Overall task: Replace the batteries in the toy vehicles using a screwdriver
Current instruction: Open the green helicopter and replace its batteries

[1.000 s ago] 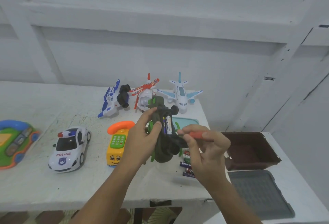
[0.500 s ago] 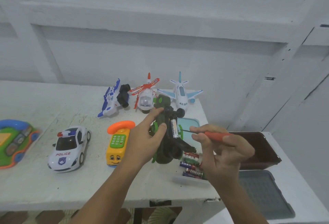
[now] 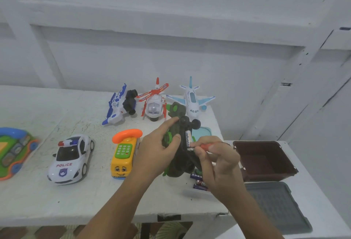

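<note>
The toy (image 3: 177, 164) is gripped upright by the left hand (image 3: 157, 153); the screwdriver (image 3: 207, 146) is pinched by the curled right hand (image 3: 218, 164). Loose batteries (image 3: 199, 183) are contained in the tray (image 3: 195, 194)

One wide-angle camera, worn on the person's head, looks forward and down across the white table (image 3: 28, 200) toward the white panelled wall (image 3: 171, 62) behind it. Both forearms (image 3: 117, 210) enter from the bottom edge, so the left hand (image 3: 153, 155) and right hand (image 3: 220, 164) sit nearest the lens (mid-frame, a little right of centre); the toy airliner (image 3: 191, 100) at the table's back stands farther off.
</note>
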### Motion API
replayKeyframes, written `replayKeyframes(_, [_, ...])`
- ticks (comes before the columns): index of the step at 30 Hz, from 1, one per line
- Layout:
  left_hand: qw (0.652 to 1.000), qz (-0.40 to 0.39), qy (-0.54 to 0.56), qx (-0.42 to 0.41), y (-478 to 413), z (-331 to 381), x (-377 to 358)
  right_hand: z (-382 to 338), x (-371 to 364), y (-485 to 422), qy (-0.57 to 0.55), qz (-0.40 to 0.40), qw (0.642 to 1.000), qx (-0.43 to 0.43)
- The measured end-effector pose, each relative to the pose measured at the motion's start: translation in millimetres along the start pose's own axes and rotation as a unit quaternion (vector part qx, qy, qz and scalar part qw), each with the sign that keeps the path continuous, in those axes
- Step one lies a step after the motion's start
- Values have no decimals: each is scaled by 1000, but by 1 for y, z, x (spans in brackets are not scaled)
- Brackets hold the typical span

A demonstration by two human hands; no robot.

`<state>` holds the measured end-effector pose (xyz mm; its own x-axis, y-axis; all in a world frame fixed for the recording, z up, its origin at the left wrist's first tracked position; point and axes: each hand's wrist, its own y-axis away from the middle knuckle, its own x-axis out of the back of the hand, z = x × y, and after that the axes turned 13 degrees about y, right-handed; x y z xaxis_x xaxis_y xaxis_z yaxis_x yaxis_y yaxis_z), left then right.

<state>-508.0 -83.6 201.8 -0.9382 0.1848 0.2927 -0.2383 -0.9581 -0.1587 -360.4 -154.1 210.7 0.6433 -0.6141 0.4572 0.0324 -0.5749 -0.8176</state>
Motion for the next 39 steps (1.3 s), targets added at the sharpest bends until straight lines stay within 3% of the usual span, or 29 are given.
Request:
replayKeyframes(3, [1000, -5, 0, -2, 2, -1, -2, -1, 4, 1, -28, -9, 1000, 5])
replayKeyframes(11, [998, -16, -61, -21, 0, 3, -8, 11, 2, 9, 46, -108, 993, -5])
replayKeyframes(18, [998, -22, -61, -7, 0, 0, -11, 9, 8, 5, -25, -54, 998, -1])
replayKeyframes(27, [996, -33, -81, -11, 0, 4, -16, 24, 13, -11, -44, -142, 987, -64])
replayKeyframes(30, [999, -20, -45, 7, -2, 1, -12, 22, 16, -11, -110, -112, 980, -118])
replayKeyframes(33, [1000, -7, -6, 23, -3, -3, -9, 17, 18, -8, -155, -31, 973, -169])
replayKeyframes(36, [1000, -8, 1, 25, -5, -5, -7, 17, 19, -13, -153, 38, 968, -194])
replayKeyframes(39, [1000, -8, 4, 19, -4, -5, -6, 22, 17, -25, -136, 38, 967, -212])
